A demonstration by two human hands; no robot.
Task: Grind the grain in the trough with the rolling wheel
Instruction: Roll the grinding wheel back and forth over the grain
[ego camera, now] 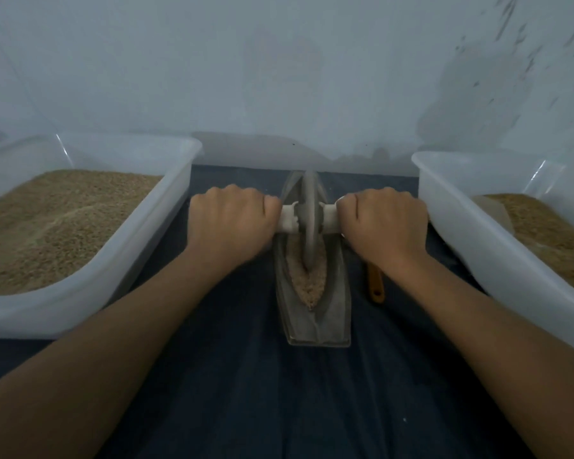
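A grey boat-shaped trough [315,321] lies lengthwise on a dark blue cloth in front of me. Pale crushed grain [307,288] fills its near half. A grey rolling wheel [309,217] stands upright in the groove, toward the far half of the trough. A white axle handle [287,218] runs through the wheel to both sides. My left hand [231,220] grips the left end of the handle. My right hand [383,221] grips the right end. Both fists are knuckles-up and hide the handle's tips.
A translucent plastic tub [166,207] holding brown grain stands at the left. A second plastic tub [451,226] with grain stands at the right, close to my right hand. An orange-handled tool [375,286] lies right of the trough. A pale wall rises behind.
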